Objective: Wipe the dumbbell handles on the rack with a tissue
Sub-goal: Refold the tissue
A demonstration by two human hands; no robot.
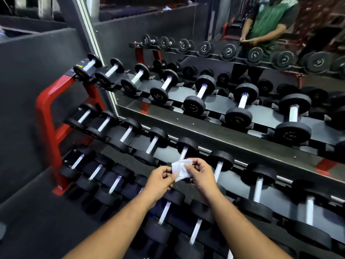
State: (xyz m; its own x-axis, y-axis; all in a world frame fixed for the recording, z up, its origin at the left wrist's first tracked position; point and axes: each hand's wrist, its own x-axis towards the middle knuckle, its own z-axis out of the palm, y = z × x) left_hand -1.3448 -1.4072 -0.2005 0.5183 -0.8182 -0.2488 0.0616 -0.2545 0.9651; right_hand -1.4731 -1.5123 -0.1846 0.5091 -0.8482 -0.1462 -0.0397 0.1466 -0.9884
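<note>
Both hands meet over the middle of the rack, holding a small crumpled white tissue between them. The left hand pinches the tissue's left edge with curled fingers and thumb; the right hand pinches its right side the same way, fingertips bent in over the paper. The tissue hangs in the air, apparently just above a dumbbell handle on the middle tier, though the view does not settle whether paper and metal touch.

The rack has a red frame at its left end and three sloping dark tiers. Each tier carries a row of black round-headed dumbbells with pale, shiny handles, lying side by side with their handles running front to back. The weights look larger toward the right. Both bare forearms reach in from the bottom edge, crossing above the lowest tier.

Behind the rack stands a large mirror, which repeats the top row of dumbbells and shows a person in a green top, hands held together at waist height. A dark grey wall fills the left side.
</note>
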